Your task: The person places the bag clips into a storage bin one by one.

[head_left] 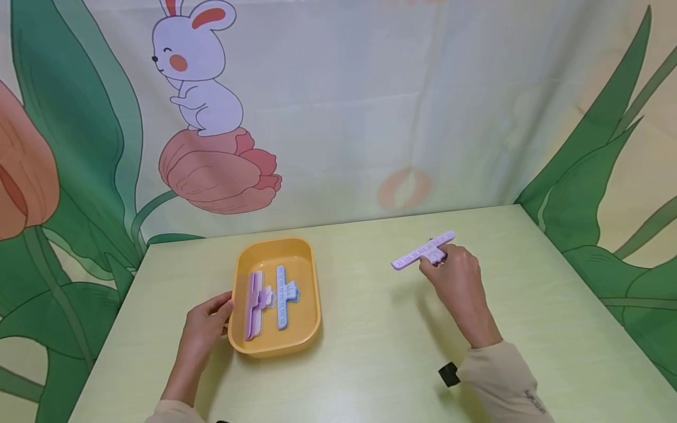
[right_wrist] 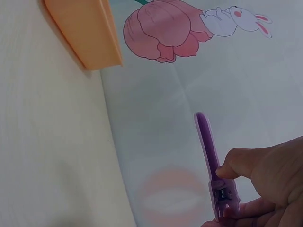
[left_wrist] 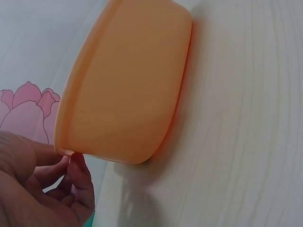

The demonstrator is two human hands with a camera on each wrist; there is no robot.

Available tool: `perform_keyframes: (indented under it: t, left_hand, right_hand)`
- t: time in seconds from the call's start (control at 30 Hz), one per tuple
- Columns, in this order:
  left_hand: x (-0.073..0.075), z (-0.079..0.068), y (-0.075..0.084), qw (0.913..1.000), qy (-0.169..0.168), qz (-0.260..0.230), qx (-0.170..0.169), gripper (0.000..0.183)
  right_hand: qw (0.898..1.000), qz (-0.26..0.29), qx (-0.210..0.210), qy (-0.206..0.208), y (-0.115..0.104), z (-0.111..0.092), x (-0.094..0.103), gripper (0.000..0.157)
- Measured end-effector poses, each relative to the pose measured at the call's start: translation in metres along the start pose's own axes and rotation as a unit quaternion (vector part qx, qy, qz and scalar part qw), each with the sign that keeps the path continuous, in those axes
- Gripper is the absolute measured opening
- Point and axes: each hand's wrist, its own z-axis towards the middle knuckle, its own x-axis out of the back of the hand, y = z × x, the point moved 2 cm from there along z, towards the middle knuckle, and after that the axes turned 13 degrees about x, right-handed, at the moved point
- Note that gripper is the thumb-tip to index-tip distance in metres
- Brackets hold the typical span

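A yellow-orange plastic tray (head_left: 304,252) stands left of the table's middle. My left hand (head_left: 203,326) pinches the rim at its left side; in the left wrist view, thumb and fingers (left_wrist: 80,184) meet at the rim's corner. Inside the tray lie a purple clip (head_left: 254,305) and, right of it, a blue clip (head_left: 282,296) with ruler-like marks. Off to the right, my right hand (head_left: 459,279) holds a light purple ruler-marked clip (head_left: 418,254) above the table. Its spring and long bar (right_wrist: 208,142) show in the right wrist view, the thumb pressed against it.
The pale wood-grain table (head_left: 365,358) runs back to a hanging cloth (head_left: 338,117) printed with a rabbit, flowers and leaves. A small black piece (head_left: 449,374) sits beside the right sleeve (head_left: 499,379).
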Motion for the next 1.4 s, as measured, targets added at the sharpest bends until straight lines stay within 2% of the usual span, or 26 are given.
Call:
perform_keyframes:
  t: [0.37, 0.73, 1.1, 1.4]
  left_hand:
    - [0.000, -0.001, 0.001, 1.0000, 0.001, 0.000, 0.003, 0.046]
    - [0.000, 0.000, 0.000, 1.0000, -0.002, -0.009, -0.003, 0.046]
    - [0.000, -0.001, 0.000, 0.9999, -0.002, -0.010, -0.003, 0.046]
    - [0.000, -0.002, 0.002, 0.9999, -0.004, -0.009, 0.004, 0.046]
  right_hand:
    - [1.000, 0.022, 0.003, -0.001, -0.004, 0.009, 0.022, 0.029]
    - [1.000, 0.023, -0.003, -0.019, -0.009, 0.015, 0.035, 0.035]
    - [0.998, 0.041, 0.032, -0.029, -0.009, 0.018, 0.045, 0.034]
    - [0.994, 0.076, 0.046, -0.067, -0.009, 0.019, 0.051, 0.035]
